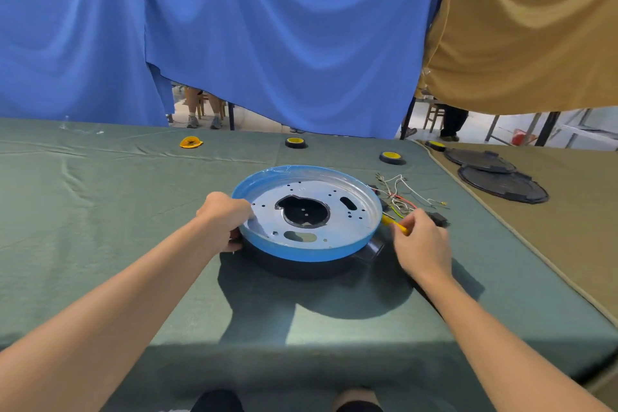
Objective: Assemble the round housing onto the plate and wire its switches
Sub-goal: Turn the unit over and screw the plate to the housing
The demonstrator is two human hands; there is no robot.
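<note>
1. The plate [364, 211] sits mid-table [133, 211] on top of the black housing [369, 251], whose tab juts out under the right edge.
2. The left hand [224, 217] has its fingers curled round the plate's left rim, steadying it.
3. The right hand [421, 241], just beside the right rim, pinches a thin yellow tool [394, 224]. It is probably a screwdriver, but its tip is hidden.
4. Wires [398, 197] lie in a loose tangle right of the plate, with a black switch [439, 219] by the right hand.
5. The plate looks like stiff, light sheet metal, and its blue film may be slick. It is best held by opposite rims, clear of the cutout edges.
6. The wires are limp and thin, so grip the insulation near the ends.
</note>
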